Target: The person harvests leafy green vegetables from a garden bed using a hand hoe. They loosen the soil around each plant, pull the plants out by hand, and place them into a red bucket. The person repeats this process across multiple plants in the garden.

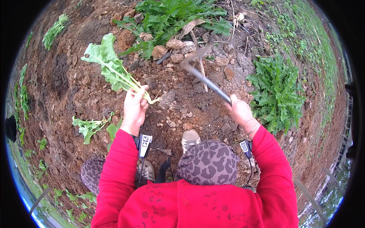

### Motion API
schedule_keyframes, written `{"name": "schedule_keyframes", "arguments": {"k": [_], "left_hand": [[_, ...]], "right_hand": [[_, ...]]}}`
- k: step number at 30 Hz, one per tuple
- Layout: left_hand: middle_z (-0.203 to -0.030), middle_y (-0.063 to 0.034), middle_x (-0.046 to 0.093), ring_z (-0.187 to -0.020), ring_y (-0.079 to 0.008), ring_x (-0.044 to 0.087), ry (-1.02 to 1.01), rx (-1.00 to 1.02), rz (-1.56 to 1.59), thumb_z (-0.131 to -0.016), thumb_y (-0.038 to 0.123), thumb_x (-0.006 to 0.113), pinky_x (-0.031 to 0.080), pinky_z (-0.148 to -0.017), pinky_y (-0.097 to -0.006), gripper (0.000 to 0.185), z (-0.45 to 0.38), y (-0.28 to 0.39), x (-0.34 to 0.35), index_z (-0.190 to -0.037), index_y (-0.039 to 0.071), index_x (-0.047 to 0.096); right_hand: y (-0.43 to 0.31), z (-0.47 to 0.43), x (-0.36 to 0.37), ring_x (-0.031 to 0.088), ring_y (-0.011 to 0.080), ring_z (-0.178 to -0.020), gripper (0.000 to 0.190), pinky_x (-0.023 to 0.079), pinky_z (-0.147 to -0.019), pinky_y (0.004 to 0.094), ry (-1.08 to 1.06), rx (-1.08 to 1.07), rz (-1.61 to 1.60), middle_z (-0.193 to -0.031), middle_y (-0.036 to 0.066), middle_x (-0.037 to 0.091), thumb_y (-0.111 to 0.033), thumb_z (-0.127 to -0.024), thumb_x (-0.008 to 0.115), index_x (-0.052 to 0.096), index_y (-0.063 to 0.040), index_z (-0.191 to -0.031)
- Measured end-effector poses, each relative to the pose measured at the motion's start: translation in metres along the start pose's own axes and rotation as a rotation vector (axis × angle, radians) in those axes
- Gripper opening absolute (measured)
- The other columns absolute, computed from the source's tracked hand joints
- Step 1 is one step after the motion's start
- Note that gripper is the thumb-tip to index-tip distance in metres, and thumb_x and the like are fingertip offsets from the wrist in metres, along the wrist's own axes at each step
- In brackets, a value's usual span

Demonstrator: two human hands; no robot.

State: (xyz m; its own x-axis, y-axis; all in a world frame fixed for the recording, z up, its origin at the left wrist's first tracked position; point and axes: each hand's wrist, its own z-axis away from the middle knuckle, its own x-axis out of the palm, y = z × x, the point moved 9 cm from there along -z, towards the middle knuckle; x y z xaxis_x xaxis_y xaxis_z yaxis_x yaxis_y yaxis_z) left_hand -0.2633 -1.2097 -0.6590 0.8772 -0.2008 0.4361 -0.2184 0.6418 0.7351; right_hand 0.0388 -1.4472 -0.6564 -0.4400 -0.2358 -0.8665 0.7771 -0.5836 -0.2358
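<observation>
My left hand (136,107) grips a leafy green seedling (112,69) by its pale stems, just above the root end. Its broad leaves point up and to the left, clear of the soil. In my right hand (240,111) is the shaft of a small hand hoe (209,83). The hoe's blade, blurred, hangs over stones and crumbly brown soil (182,107) in front of me. Another uprooted seedling (92,125), wilted, lies on the ground left of my left wrist.
A large leafy plant (171,20) grows ahead, with stones (175,44) along its near side. Another leafy clump (278,92) stands right of my right hand. My shoe (190,138) rests on the soil. More limp seedlings (55,31) lie at the far left; grass (316,57) borders the right.
</observation>
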Motion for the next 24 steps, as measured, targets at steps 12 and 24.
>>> {"name": "schedule_keyframes", "arguments": {"k": [12, 24], "left_hand": [[-0.097, -0.0026, 0.061, -0.054, -0.004, 0.04, 0.05, -0.022, -0.035, -0.089, 0.012, 0.065, 0.031, -0.047, -0.019, 0.043, -0.001, -0.014, -0.017, -0.126, 0.01, 0.043], [-0.079, 0.0002, 0.054, -0.054, -0.007, 0.047, 0.061, -0.026, -0.098, -0.084, 0.012, 0.071, 0.037, -0.046, -0.0216, 0.034, -0.009, -0.021, -0.012, -0.107, 0.008, 0.046]], "right_hand": [[0.068, 0.002, -0.009, 0.064, 0.0404, -0.079, 0.029, 0.051, -0.071, 0.0456, 0.064, 0.176, -0.12, -0.084, 0.023, 0.065, -0.026, -0.086, 0.065, 0.057, 0.0, -0.097], [0.04, 0.03, 0.076, 0.063, 0.0413, -0.089, 0.029, 0.05, -0.079, 0.0477, -0.366, 0.154, -0.003, -0.09, 0.026, 0.065, -0.024, -0.088, 0.06, 0.055, 0.001, -0.102]]}}
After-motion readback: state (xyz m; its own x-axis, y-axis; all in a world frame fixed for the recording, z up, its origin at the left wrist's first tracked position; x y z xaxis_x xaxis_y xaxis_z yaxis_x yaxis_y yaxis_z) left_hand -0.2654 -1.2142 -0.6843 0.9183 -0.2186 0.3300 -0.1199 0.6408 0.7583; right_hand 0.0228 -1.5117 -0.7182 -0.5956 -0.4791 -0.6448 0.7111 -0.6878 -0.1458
